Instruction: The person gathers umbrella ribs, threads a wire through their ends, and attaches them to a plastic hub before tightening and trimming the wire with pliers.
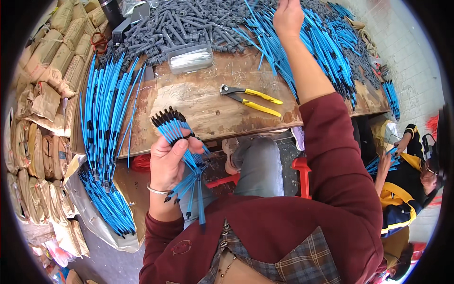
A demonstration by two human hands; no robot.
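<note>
My left hand [166,165] is closed around a bundle of thin blue rods with black tips [174,124], held upright in front of the table's near edge. The rods' lower ends fan out below the fist. My right arm stretches away to the far side of the table. There my right hand [288,20] is over a large heap of similar blue rods [319,52]. Its fingers run out at the upper edge of the picture, so their grip is hidden. Between the two hands, yellow-handled end-cutting pliers [250,99] lie on the wooden table [208,116].
Grey plastic parts [175,26] are heaped at the back, behind a clear box of thin white pieces [191,58]. More blue rods [104,109] hang over the left edge above a sack [78,189]. Wrapped brown packages [47,52] are stacked left. Another person [402,189] works at right.
</note>
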